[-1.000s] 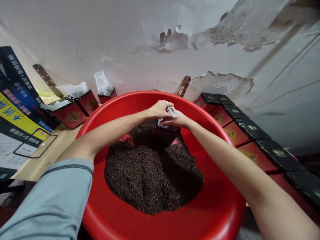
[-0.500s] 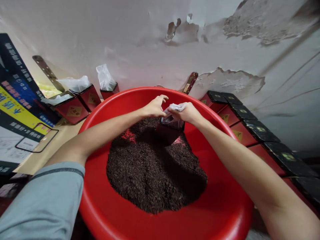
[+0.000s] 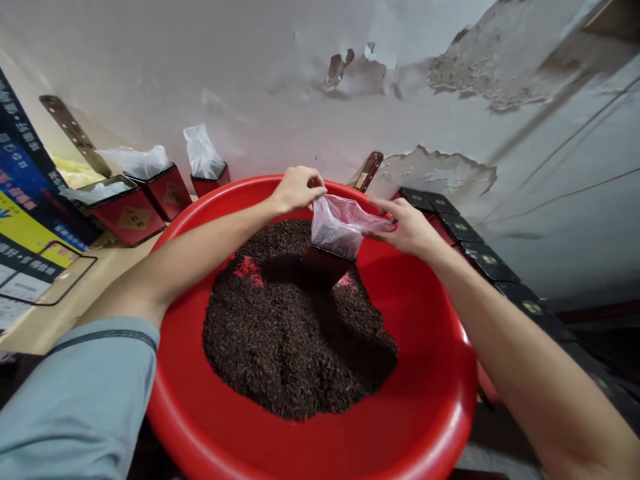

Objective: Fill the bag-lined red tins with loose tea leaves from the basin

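A small dark square box (image 3: 327, 267) stands on a heap of dark, loose dried leaves that looks like tea (image 3: 295, 347), inside a big red basin (image 3: 425, 400). From its top rises a clear plastic bag (image 3: 337, 223), its mouth spread wide. My left hand (image 3: 299, 190) pinches the bag's left edge between thumb and finger. On the opposite side my right hand (image 3: 407, 227) has the stretched corner of the bag between its fingers, some of which are extended. The inside of the bag is only partly visible.
Left of the basin stand red boxes (image 3: 133, 217) with plastic bags sticking out. A printed carton (image 3: 30, 180) is at the far left. Black-lidded boxes (image 3: 485, 260) line the right side. Behind is a peeling wall (image 3: 240, 87), with metal strips (image 3: 369, 171) against it.
The crumpled bag top has been pulled up and opened wide. My left hand has taken its left edge, and my right hand has moved outward to the right. The view has shifted slightly.
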Demonstrator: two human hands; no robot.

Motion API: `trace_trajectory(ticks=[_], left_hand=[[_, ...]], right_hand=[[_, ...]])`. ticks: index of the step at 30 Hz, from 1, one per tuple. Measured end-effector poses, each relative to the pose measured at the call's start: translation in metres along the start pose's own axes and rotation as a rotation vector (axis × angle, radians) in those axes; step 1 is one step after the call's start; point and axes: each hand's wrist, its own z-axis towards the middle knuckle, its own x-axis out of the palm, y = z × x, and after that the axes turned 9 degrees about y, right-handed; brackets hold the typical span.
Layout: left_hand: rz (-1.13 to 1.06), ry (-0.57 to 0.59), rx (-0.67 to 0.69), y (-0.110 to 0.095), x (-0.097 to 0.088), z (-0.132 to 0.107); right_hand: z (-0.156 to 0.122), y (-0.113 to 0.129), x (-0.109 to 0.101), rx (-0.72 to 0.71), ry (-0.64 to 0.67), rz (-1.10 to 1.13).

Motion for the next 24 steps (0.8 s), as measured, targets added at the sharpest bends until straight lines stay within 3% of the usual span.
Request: trace_trajectory(ticks=[3, 7, 9, 12, 14, 16, 18, 20, 24], left_hand=[[0.008, 0.003, 0.001, 0.003, -0.016, -0.007], [0.169, 0.165, 0.154, 0.006, -0.002, -0.005], [0.244, 0.206, 0.164, 0.007, 0.012, 0.001], [0.310, 0.213, 0.146, 0.006, 0.023, 0.011], [0.327, 0.185, 0.148, 0.005, 0.022, 0.014], [0.319, 0.155, 0.137, 0.005, 0.018, 0.012], [0.294, 0.130, 0.103, 0.006, 0.012, 0.007], [0.251, 0.132, 0.037, 0.008, 0.004, 0.000], [0.023, 0.077, -0.176, 0.025, -0.016, -0.013]], right_hand=[[-0.005, -0.016, 0.006, 0.041, -0.133, 0.129], [0.002, -0.022, 0.000, 0.042, -0.396, 0.375], [0.005, -0.022, -0.001, -0.013, -0.345, 0.388], [0.006, -0.023, 0.007, -0.105, 0.000, 0.222], [0.004, -0.024, 0.016, -0.084, 0.177, 0.119], [0.001, -0.027, 0.025, -0.003, 0.135, 0.097], [-0.001, -0.030, 0.030, 0.069, -0.038, 0.123], [-0.004, -0.034, 0.029, 0.130, -0.128, 0.191], [-0.013, -0.050, 0.014, 0.243, 0.005, 0.447]])
